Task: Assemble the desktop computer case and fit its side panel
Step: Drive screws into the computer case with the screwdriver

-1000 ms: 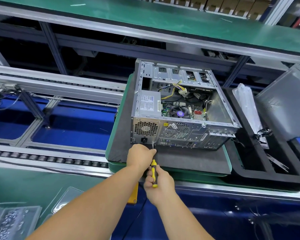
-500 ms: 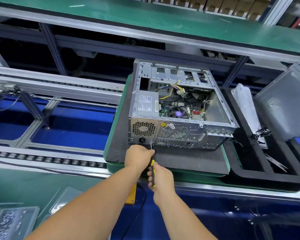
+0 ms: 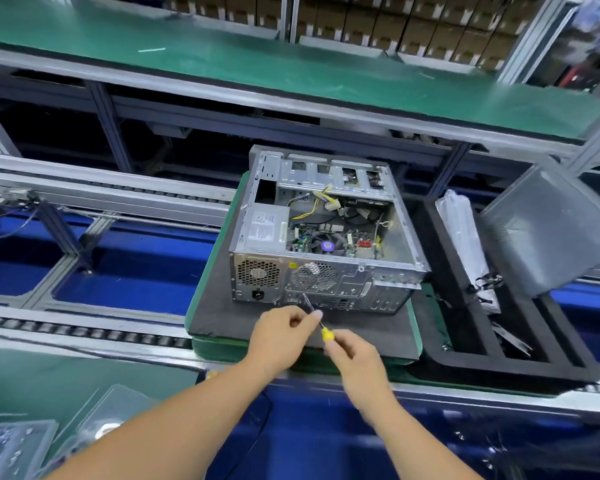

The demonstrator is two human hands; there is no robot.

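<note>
The open computer case (image 3: 326, 233) lay on its side on a dark foam pad (image 3: 219, 306) atop a green pallet on the conveyor line, its rear panel facing the person and its inside exposed upward. The right hand (image 3: 355, 355) gripped the yellow-handled screwdriver (image 3: 321, 327), tip angled up against the lower rear panel, while the left hand (image 3: 284, 329) pinched the shaft. A grey side panel (image 3: 548, 230) leaned at the right, well apart from the case.

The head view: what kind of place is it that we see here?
Most likely a computer assembly line in a factory. An open desktop case lies on a padded pallet beside a roller conveyor, and stacked cardboard boxes fill the shelves behind the green workbench.
</note>
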